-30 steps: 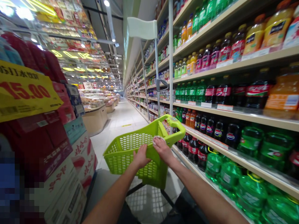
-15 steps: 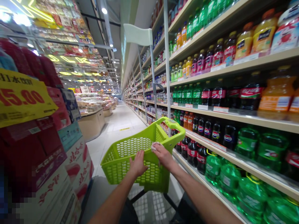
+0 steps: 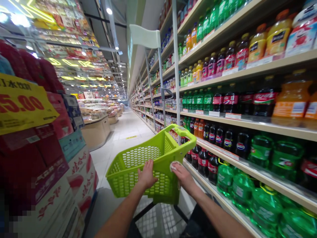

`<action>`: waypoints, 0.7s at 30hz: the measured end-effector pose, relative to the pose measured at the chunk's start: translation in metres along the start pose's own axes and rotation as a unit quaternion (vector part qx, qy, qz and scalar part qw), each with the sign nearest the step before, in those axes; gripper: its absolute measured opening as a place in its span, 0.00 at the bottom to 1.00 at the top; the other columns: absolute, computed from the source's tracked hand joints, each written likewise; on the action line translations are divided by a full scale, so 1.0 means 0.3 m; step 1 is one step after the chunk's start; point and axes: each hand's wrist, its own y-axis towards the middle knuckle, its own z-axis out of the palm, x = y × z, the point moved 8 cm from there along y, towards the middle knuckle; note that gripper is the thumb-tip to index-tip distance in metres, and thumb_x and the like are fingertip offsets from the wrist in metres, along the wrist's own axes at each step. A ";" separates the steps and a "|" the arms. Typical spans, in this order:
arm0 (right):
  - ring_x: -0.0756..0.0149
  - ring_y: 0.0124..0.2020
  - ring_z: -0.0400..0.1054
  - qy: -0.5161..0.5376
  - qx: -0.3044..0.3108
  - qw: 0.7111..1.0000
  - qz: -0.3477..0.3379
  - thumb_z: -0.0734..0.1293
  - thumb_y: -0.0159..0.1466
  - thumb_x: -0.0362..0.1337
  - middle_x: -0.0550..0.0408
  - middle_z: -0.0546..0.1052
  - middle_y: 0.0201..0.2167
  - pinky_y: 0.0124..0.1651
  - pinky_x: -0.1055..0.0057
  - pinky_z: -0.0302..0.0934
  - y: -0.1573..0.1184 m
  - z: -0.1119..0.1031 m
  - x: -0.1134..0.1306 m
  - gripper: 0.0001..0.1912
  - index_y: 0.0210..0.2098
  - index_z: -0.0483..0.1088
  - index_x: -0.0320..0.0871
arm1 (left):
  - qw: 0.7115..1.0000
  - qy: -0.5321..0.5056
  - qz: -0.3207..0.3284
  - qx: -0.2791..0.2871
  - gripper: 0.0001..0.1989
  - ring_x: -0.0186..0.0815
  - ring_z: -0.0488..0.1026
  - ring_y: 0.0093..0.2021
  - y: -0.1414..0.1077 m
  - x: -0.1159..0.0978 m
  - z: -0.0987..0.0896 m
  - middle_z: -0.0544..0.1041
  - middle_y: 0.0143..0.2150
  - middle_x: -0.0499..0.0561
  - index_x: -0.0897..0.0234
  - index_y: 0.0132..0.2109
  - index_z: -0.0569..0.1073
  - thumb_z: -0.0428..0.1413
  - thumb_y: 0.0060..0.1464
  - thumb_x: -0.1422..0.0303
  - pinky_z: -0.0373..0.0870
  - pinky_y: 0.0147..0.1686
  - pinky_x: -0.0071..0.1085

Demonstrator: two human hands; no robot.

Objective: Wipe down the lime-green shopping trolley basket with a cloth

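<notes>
A green plastic shopping cart (image 3: 170, 191) stands right in front of me, its handle at the upper right. My left hand (image 3: 148, 177) lies on the near side of the basket with fingers spread and nothing held. Pressed against the same side, closer to the handle end, my right hand (image 3: 182, 175) is closed on a crumpled whitish cloth (image 3: 174, 165). Most of the cloth is hidden under the fingers. Below the basket, part of the cart's dark frame (image 3: 180, 213) shows.
Shelves (image 3: 247, 122) of bottled drinks run along the right, close to the cart. Stacked drink cartons (image 3: 76, 172) with a yellow price sign (image 3: 24, 102) rise on the left. A pale tiled aisle (image 3: 121, 127) leads ahead past a rounded display counter (image 3: 96, 132).
My right hand has slid with the cloth rightward and slightly down along the basket's side. My left hand stays on the basket, and the cart has hardly moved.
</notes>
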 end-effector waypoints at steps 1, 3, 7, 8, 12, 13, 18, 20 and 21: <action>0.63 0.52 0.62 -0.005 -0.014 1.000 0.009 0.55 0.61 0.27 0.49 0.72 0.47 0.53 0.61 0.62 0.015 -0.035 -0.031 0.18 0.46 0.69 0.44 | 1.000 0.001 0.002 0.000 0.43 0.43 0.37 0.65 0.001 -0.001 0.000 0.38 0.66 0.53 0.66 0.63 0.42 0.52 0.42 0.66 0.40 0.59 0.52; 0.62 0.55 0.58 -0.028 -0.079 0.994 0.067 0.54 0.62 0.28 0.48 0.68 0.52 0.57 0.58 0.57 0.075 -0.149 -0.141 0.18 0.47 0.68 0.42 | 1.000 0.001 0.004 -0.002 0.43 0.43 0.36 0.65 0.002 -0.003 -0.001 0.38 0.66 0.54 0.66 0.63 0.42 0.52 0.42 0.65 0.40 0.59 0.52; 0.59 0.60 0.51 -0.054 -0.128 0.980 0.141 0.53 0.61 0.28 0.46 0.62 0.57 0.60 0.52 0.48 0.139 -0.235 -0.275 0.20 0.50 0.65 0.40 | 1.000 -0.002 -0.002 0.005 0.43 0.44 0.35 0.65 0.000 -0.006 0.000 0.38 0.66 0.54 0.64 0.63 0.42 0.53 0.42 0.64 0.41 0.58 0.53; 0.59 0.59 0.51 -0.049 -0.113 0.983 0.134 0.53 0.61 0.27 0.47 0.63 0.56 0.60 0.53 0.49 0.119 -0.205 -0.259 0.20 0.50 0.66 0.41 | 1.000 -0.001 -0.002 0.007 0.43 0.44 0.35 0.65 0.000 -0.006 0.001 0.37 0.66 0.54 0.64 0.63 0.41 0.53 0.42 0.64 0.41 0.58 0.53; 0.62 0.53 0.62 0.015 0.014 0.999 0.028 0.56 0.61 0.27 0.49 0.71 0.49 0.53 0.60 0.61 -0.044 -0.016 -0.087 0.19 0.48 0.67 0.45 | 1.000 0.004 0.002 0.003 0.43 0.43 0.35 0.65 0.006 -0.004 0.003 0.38 0.66 0.54 0.64 0.63 0.42 0.53 0.42 0.64 0.41 0.58 0.54; 0.62 0.51 0.64 0.025 0.034 0.999 0.015 0.57 0.61 0.27 0.50 0.72 0.48 0.51 0.61 0.63 -0.070 0.001 -0.066 0.19 0.48 0.68 0.46 | 1.000 0.004 0.003 0.001 0.43 0.43 0.36 0.65 0.008 -0.002 0.002 0.38 0.66 0.54 0.63 0.63 0.42 0.53 0.43 0.65 0.40 0.58 0.54; 0.59 0.58 0.54 -0.008 -0.074 0.991 0.111 0.54 0.61 0.29 0.48 0.65 0.55 0.59 0.53 0.50 0.080 -0.217 -0.233 0.18 0.47 0.68 0.43 | 1.000 0.003 0.002 -0.002 0.42 0.43 0.36 0.65 0.010 -0.005 -0.003 0.38 0.66 0.54 0.63 0.63 0.42 0.53 0.43 0.65 0.40 0.58 0.54; 0.58 0.59 0.53 -0.025 -0.117 0.980 0.160 0.54 0.61 0.29 0.48 0.64 0.55 0.60 0.53 0.48 0.156 -0.285 -0.307 0.18 0.46 0.69 0.42 | 1.000 0.001 -0.004 0.001 0.42 0.43 0.36 0.65 0.006 -0.009 -0.004 0.38 0.66 0.54 0.62 0.63 0.43 0.53 0.43 0.64 0.40 0.58 0.54; 0.58 0.58 0.53 -0.026 -0.120 0.978 0.169 0.53 0.61 0.28 0.47 0.64 0.55 0.60 0.53 0.49 0.171 -0.284 -0.315 0.18 0.46 0.69 0.42 | 1.000 0.000 -0.005 0.003 0.42 0.43 0.36 0.65 0.004 -0.013 -0.004 0.38 0.66 0.54 0.62 0.63 0.43 0.53 0.44 0.64 0.40 0.58 0.53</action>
